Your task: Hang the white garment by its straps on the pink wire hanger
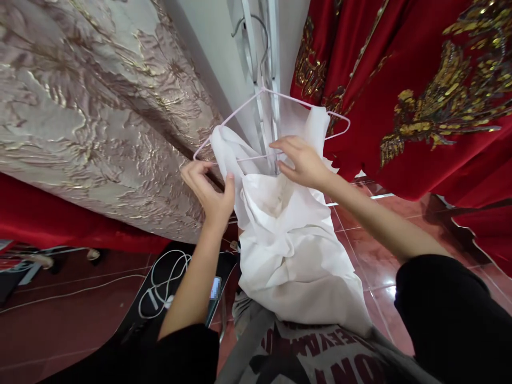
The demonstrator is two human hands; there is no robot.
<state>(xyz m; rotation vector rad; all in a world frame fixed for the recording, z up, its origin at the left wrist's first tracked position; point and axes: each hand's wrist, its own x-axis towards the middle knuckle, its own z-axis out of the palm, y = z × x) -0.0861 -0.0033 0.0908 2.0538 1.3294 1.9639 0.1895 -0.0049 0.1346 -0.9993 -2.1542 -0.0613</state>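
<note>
A white sleeveless dress point(296, 256) hangs by its wide straps on a pale pink wire hanger point(240, 110), its lower part coming toward me. The hanger's metal hook is up by a white metal rail point(274, 64). My left hand point(212, 194) is beside the left strap, just under the hanger's left corner, with thumb and fingers apart. Over the dress's neckline is my right hand point(302, 162). Its fingers and thumb are spread around the right end of the hanger's lower bar, with a gap between them. Nothing is clearly gripped by either hand.
A pale pink embossed fabric point(120, 122) hangs at left. Red cloth with gold sequins point(424, 122) hangs at right. Lower left, a white cable point(150, 298) and a lit phone point(215, 288) lie on a dark surface. The floor point(372, 250) is red tile.
</note>
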